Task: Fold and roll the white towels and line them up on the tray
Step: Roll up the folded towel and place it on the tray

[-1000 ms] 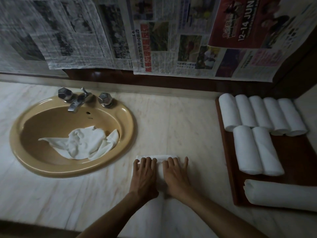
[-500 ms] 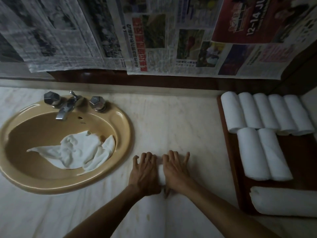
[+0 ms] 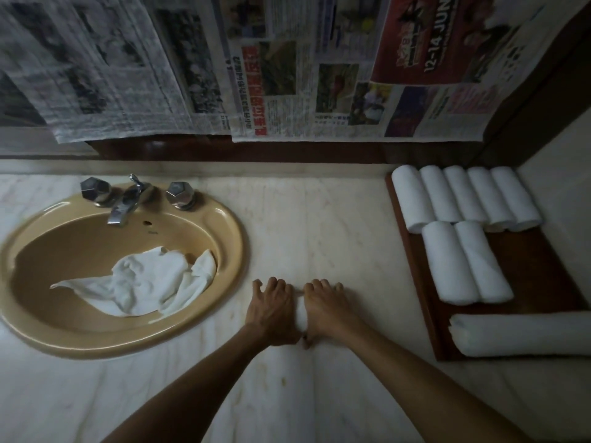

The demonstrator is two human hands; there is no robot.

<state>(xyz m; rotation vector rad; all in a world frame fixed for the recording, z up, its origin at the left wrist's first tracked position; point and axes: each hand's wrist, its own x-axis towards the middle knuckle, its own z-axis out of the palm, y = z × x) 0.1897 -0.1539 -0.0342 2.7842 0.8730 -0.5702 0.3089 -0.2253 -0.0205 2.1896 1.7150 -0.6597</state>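
In the head view, the left hand point(image 3: 271, 310) and the right hand point(image 3: 326, 310) lie side by side on the pale marble counter point(image 3: 335, 225), fingers curled over a small white towel roll point(image 3: 300, 314) that shows only as a sliver between them. Both hands press and cup this roll. To the right, the dark wooden tray point(image 3: 550, 266) holds a back row of five rolled white towels point(image 3: 463, 196), two more rolls point(image 3: 467, 266) in front of them, and a longer roll point(image 3: 518, 334) lying crosswise at its near end. A crumpled white cloth point(image 3: 140, 282) sits in the tan oval sink point(image 3: 220, 206). The roll may well loosen or go cone-shaped if one hand pushes harder, and lifting it loosely could let its free edge unwind.
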